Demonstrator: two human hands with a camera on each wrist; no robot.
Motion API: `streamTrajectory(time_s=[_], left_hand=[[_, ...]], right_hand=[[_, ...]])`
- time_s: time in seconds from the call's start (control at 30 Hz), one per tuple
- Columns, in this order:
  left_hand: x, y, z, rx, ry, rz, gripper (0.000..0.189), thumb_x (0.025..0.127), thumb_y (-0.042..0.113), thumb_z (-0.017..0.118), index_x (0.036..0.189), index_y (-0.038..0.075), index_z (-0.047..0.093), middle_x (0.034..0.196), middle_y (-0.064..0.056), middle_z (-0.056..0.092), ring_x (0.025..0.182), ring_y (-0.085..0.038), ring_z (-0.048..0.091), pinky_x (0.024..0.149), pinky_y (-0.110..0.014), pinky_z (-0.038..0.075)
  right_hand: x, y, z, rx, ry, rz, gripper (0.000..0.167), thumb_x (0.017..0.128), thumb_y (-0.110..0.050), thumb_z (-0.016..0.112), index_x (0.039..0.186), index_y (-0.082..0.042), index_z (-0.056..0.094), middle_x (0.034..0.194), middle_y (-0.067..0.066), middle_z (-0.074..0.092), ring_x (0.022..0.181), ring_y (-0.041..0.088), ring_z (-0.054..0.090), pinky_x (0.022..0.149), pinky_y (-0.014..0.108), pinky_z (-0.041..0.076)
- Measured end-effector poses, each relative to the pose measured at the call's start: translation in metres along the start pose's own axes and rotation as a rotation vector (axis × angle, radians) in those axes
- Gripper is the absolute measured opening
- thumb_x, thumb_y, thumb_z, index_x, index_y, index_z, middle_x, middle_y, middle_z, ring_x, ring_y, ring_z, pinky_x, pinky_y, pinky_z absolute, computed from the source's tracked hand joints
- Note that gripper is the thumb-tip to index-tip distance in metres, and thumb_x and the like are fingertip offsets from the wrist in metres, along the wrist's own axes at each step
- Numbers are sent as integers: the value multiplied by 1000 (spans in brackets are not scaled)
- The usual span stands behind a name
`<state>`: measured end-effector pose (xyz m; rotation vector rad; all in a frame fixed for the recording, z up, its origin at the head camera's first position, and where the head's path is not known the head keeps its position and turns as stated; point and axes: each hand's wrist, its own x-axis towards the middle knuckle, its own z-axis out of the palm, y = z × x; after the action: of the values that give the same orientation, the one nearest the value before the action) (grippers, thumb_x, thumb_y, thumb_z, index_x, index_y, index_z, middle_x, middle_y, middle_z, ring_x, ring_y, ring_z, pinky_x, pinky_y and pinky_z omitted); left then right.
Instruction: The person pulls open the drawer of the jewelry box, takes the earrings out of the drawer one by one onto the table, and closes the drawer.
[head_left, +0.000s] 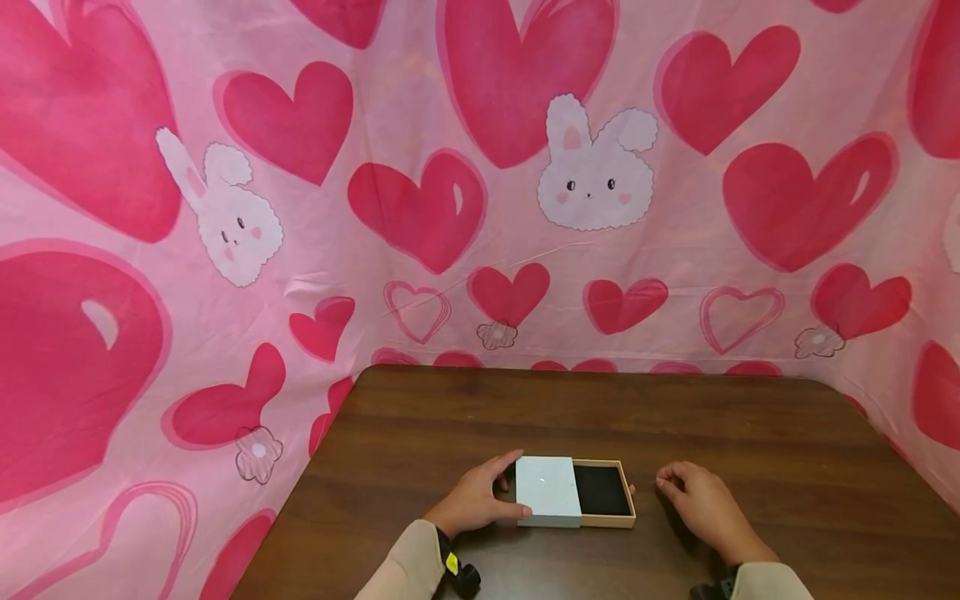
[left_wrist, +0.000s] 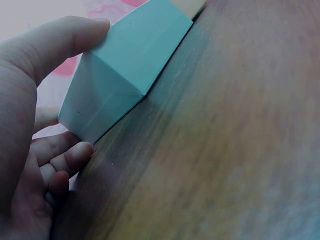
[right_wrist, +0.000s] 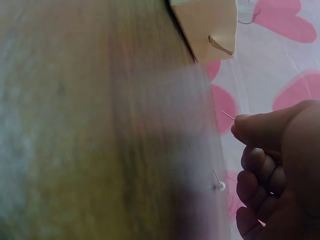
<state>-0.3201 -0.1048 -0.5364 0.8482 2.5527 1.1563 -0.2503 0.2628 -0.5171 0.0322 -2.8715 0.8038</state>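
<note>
A pale drawer-style jewellery box lies on the table, its white sleeve [head_left: 547,492] covering the left part. The tan tray [head_left: 607,522] is slid out to the right, showing a black lining [head_left: 602,490]. My left hand [head_left: 476,497] grips the sleeve's left end, thumb [left_wrist: 75,34] along the near edge and fingers at the far side. To the right of the tray, my right hand [head_left: 701,500] pinches a small stud earring between thumb and forefinger; only its thin post [right_wrist: 228,115] shows. A second earring [right_wrist: 220,186], a white pearl-like ball with a post, lies on the table by that hand.
The brown wooden table [head_left: 450,408] has rounded far corners. Pink cloth [head_left: 510,200] with hearts and rabbits hangs behind it and along the sides. A small ribbon pull [right_wrist: 221,46] sticks out of the tray's right end.
</note>
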Motion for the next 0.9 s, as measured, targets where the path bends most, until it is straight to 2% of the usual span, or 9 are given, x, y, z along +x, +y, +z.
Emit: streamTrajectory(time_s=[0.37, 0.6, 0.9], left_hand=[[-1, -1, 5, -6, -31, -27, 90, 76, 54, 78, 151, 26, 38, 97, 10, 53, 90, -10, 49, 71, -31, 43], [0, 2, 3, -19, -25, -26, 89, 75, 52, 79, 150, 27, 39, 98, 9, 53, 92, -11, 49, 72, -32, 43], [2, -1, 1, -20, -13, 0, 90, 76, 54, 78, 151, 27, 36, 105, 8, 53, 94, -11, 49, 74, -33, 44]], right_hand=[[-5, 6, 4, 15, -45, 25, 4, 91, -14, 67, 92, -9, 67, 87, -1, 60, 76, 16, 53, 69, 42, 45], [-4, 7, 3, 36, -57, 46, 5, 92, -13, 66, 91, -9, 67, 85, -1, 59, 74, 16, 53, 68, 40, 45], [1, 9, 3, 24, -39, 6, 5, 93, -13, 65, 89, -10, 67, 88, 0, 61, 77, 16, 55, 70, 43, 45]])
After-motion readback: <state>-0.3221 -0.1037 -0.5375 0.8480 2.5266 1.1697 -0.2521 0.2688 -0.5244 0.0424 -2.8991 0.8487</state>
